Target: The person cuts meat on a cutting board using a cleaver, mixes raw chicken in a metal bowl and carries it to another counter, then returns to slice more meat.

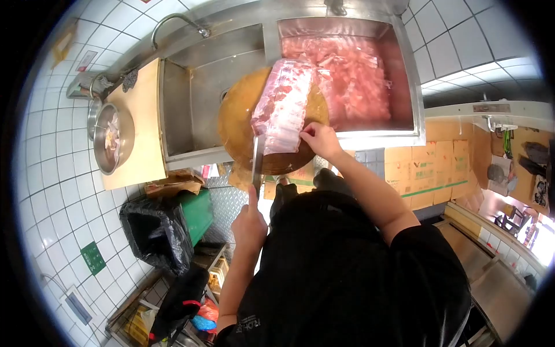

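A long rack of ribs (286, 101), pale and pink, lies on a round wooden chopping board (237, 115). The board rests across the front of the sink. My left hand (250, 226) is closed around the handle of a knife (258, 159), whose blade lies against the near left corner of the rack. With fingertips pinched, my right hand (322, 140) grips the rack's right edge near its close end.
Reddish water and many cut meat pieces fill the right sink basin (358, 81). A faucet (182, 20) arches over the left basin (202, 110). On a wooden board (141, 139) stands a metal bowl (114, 139) with scraps. Below is a bin with a black bag (156, 228).
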The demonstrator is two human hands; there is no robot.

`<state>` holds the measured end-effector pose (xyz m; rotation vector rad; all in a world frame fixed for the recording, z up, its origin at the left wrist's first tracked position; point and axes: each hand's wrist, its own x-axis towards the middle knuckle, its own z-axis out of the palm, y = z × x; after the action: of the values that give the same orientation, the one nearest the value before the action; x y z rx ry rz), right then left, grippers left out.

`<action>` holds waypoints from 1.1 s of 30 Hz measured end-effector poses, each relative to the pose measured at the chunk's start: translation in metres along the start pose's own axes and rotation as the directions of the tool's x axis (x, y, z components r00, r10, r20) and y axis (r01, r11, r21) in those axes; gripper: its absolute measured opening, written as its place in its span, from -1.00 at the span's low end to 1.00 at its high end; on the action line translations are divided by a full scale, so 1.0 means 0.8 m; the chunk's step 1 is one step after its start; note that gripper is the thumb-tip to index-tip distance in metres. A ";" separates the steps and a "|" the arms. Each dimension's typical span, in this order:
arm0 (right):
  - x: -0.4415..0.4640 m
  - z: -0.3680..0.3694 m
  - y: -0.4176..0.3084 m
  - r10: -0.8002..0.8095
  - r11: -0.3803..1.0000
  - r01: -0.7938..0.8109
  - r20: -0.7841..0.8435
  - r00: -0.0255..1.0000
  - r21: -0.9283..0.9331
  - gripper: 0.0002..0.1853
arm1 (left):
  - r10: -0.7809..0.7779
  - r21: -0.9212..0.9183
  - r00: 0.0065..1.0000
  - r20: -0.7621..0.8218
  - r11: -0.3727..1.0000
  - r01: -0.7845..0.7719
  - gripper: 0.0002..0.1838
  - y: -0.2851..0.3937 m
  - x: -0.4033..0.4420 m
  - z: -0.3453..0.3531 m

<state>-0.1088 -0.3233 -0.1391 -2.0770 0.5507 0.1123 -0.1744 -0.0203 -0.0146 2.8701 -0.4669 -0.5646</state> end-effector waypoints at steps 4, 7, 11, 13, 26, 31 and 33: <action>-0.001 0.001 0.006 -0.020 1.000 0.019 -0.010 1.000 -0.020 -0.75 | 0.006 0.025 0.999 0.044 1.000 -0.007 -0.18 -0.005 -0.006 0.009; 0.002 -0.001 0.006 -0.020 1.000 0.020 0.008 1.000 -0.022 -0.77 | -0.024 0.007 0.999 0.036 1.000 0.024 -0.17 0.003 -0.008 0.000; 0.001 -0.006 0.003 -0.029 1.000 0.028 0.020 0.999 0.003 -0.78 | 0.008 0.025 1.000 -0.007 1.000 -0.008 -0.17 0.003 -0.017 0.005; 0.007 -0.001 0.014 -0.033 0.999 0.032 0.035 0.999 0.041 -0.78 | 0.004 0.055 1.000 0.027 0.998 -0.006 -0.16 -0.001 -0.013 0.010; 0.016 -0.007 0.033 0.029 0.976 -0.040 0.056 0.998 0.213 -0.85 | -0.084 -0.319 0.799 -0.595 0.937 -0.139 -0.55 0.072 -0.019 -0.088; 0.000 -0.008 0.022 -0.041 0.994 0.051 -0.098 0.994 0.100 -0.79 | -0.083 0.112 0.976 0.202 0.992 0.061 -0.05 0.024 -0.003 -0.010; -0.033 -0.009 0.009 -0.065 0.998 0.063 -0.097 0.993 -0.030 -0.75 | -0.084 0.112 0.974 0.209 0.992 0.062 -0.06 0.044 -0.008 -0.022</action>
<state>-0.1365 -0.3234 -0.1334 -2.1331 0.5435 -0.0194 -0.1826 -0.0494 0.0115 2.9502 -0.4354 -0.8935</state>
